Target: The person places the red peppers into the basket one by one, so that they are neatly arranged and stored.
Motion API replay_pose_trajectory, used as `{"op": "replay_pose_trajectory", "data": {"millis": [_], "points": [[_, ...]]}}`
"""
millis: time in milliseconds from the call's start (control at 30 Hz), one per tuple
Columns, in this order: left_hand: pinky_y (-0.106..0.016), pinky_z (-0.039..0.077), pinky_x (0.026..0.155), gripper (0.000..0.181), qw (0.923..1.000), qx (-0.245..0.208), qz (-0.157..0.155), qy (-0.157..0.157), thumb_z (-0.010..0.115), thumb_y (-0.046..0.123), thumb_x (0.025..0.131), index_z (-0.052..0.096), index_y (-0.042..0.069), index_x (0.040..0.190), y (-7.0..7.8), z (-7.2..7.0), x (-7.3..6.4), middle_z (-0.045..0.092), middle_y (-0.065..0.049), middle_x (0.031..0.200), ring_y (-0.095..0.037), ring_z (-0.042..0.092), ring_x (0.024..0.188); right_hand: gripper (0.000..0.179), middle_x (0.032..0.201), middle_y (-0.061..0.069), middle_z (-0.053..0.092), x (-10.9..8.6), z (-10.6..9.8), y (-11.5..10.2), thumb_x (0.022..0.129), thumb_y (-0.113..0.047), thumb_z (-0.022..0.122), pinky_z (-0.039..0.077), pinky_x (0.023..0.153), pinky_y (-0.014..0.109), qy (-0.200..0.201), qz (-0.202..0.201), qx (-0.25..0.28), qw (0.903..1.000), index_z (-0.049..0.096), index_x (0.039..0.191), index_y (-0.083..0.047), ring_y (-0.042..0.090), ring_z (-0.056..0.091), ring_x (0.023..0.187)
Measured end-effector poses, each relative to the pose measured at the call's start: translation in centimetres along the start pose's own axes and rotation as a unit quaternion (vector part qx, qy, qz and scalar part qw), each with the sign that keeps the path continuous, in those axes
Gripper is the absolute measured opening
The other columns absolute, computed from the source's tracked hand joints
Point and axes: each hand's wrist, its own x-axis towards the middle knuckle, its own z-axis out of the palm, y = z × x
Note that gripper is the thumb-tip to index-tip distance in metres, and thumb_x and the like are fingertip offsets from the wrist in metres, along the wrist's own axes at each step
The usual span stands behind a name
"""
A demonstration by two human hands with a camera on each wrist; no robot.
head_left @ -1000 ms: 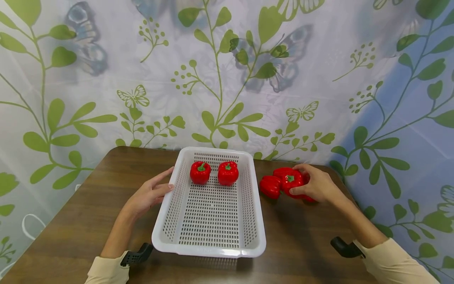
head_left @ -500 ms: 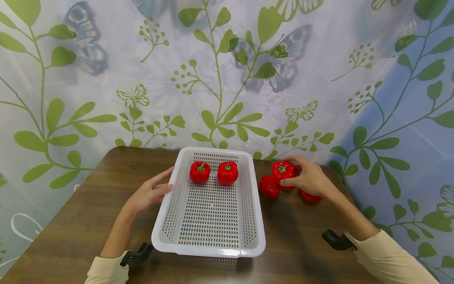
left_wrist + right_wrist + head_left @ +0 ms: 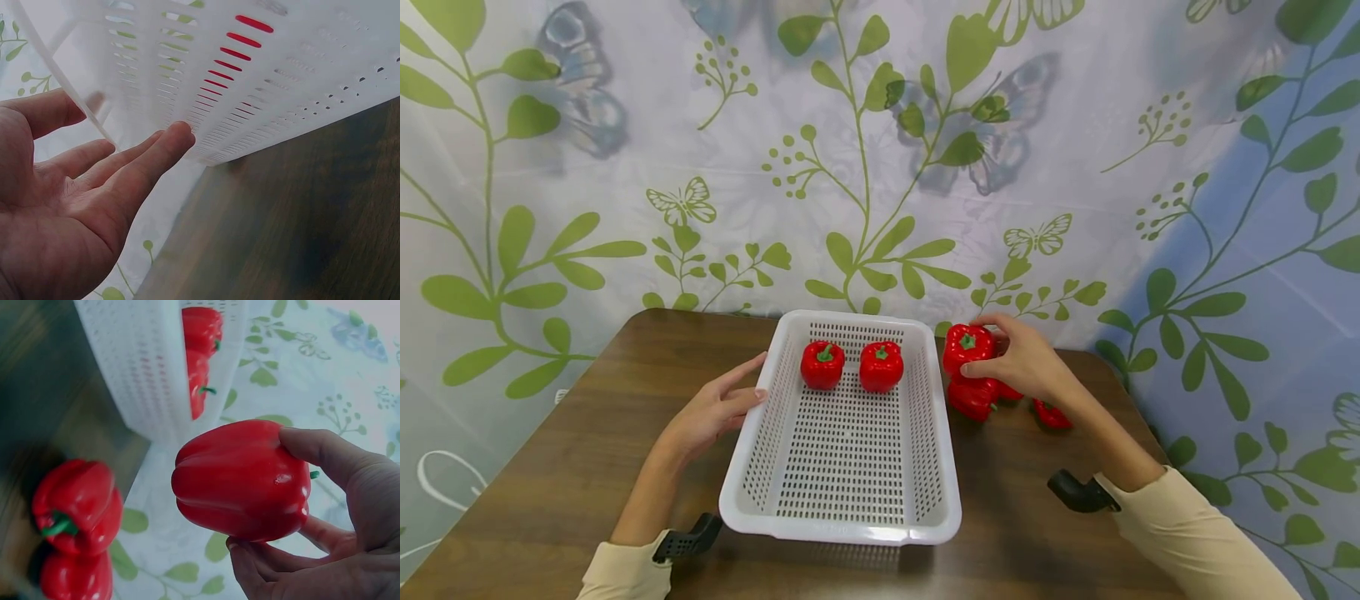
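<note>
My right hand [image 3: 1022, 357] holds a red bell pepper [image 3: 240, 481] between thumb and fingers, raised beside the right rim of a white perforated basket [image 3: 842, 530]. The green stem of this pepper faces up in the head view. Two more red peppers, a left one [image 3: 822, 365] and a right one [image 3: 882, 367], stand upright in the far part of the basket. With its fingers extended, my left hand [image 3: 718, 410] touches the basket's left rim. In the left wrist view, the fingers of the left hand [image 3: 94, 187] lie along the basket's slotted outer wall.
Right of the basket, a red pepper [image 3: 973, 398] lies on its side on the brown wooden table [image 3: 1015, 500]. Another pepper [image 3: 1051, 415] is partly covered by the right hand. A patterned curtain [image 3: 737, 150] hangs directly behind the table.
My right hand has lifted a bell pepper from the group on the right and carried it left toward the basket rim. The left hand and basket have stayed in place.
</note>
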Motion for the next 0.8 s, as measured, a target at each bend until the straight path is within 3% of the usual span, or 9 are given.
{"op": "replay_pose_trajectory", "data": {"millis": [400,800], "points": [[-0.051,0.058,0.095,0.070,1.0000,-0.001,0.001,-0.002,0.058,0.021,0.103,0.021,0.018,0.163,0.0,-0.2,0.1,0.049,-0.031,0.148,-0.040,0.067,0.118,0.071,0.131,0.019,0.062,2.0,1.8,-3.6,0.084,-0.031,0.081,0.059,0.090,0.050,-0.009,-0.036,0.059,0.9976,0.050,0.144,-0.012,0.039,0.060,0.120],[-0.050,0.059,0.092,0.070,1.0000,-0.001,-0.001,-0.002,0.058,0.020,0.103,0.022,0.017,0.163,0.1,-0.2,0.2,0.049,-0.033,0.147,-0.037,0.068,0.115,0.069,0.131,0.011,0.063,3.8,5.0,-7.1,0.081,-0.033,0.084,0.059,0.089,0.045,-0.021,-0.044,0.097,0.9941,0.054,0.143,-0.020,0.032,0.060,0.119]]}}
